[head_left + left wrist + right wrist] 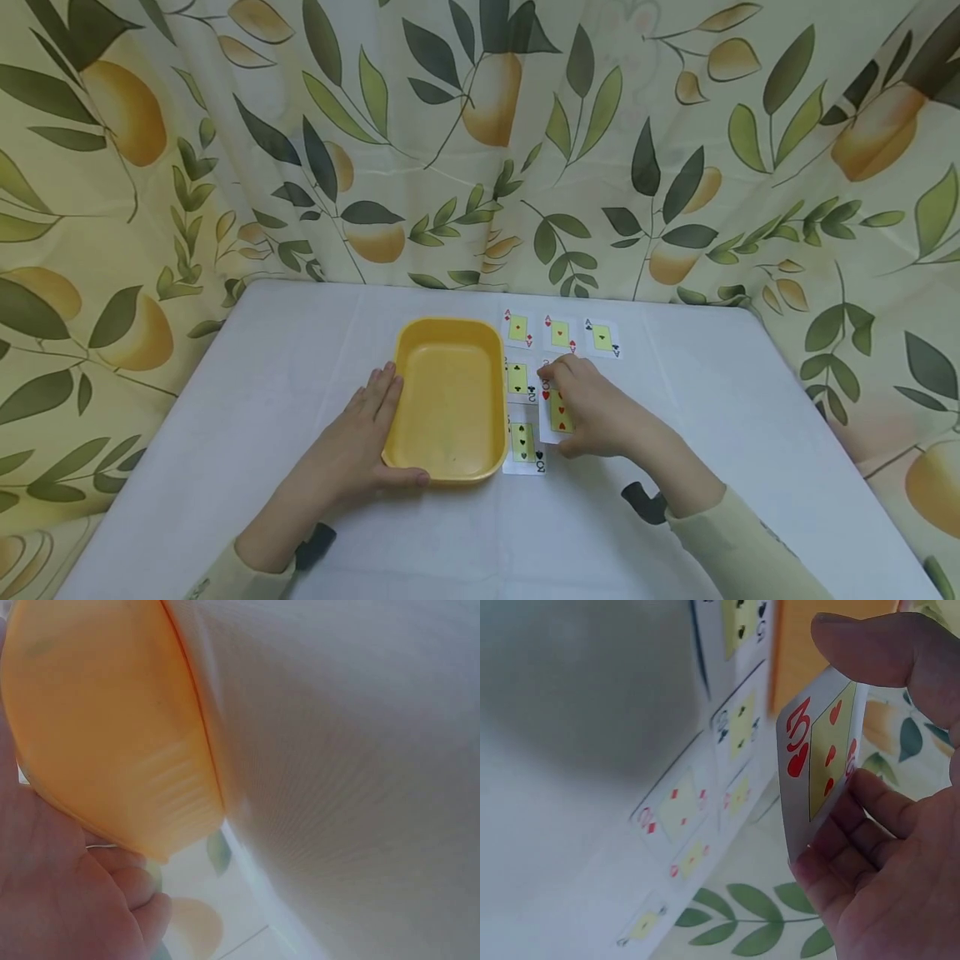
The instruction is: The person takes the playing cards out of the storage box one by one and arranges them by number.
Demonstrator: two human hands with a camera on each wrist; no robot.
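My right hand (596, 408) holds a three of hearts playing card (814, 761) between thumb and fingers, tilted above the table. Flat beneath it lies a red diamond card (671, 810), hidden by the hand in the head view. My left hand (360, 446) rests along the left side of a yellow tray (452, 477), fingers on its rim and thumb spread by the near corner. Against the tray's right side lie a two of clubs (517, 379) and a three of spades (523, 442). Farther back are the ace of diamonds (517, 328), ace of hearts (560, 333) and a black ace (602, 337).
A white cloth (315, 333) covers the table. Behind it hangs a curtain (480, 192) printed with fruit and leaves. The table's far edge runs just beyond the row of aces. Dark straps (643, 502) show at both wrists.
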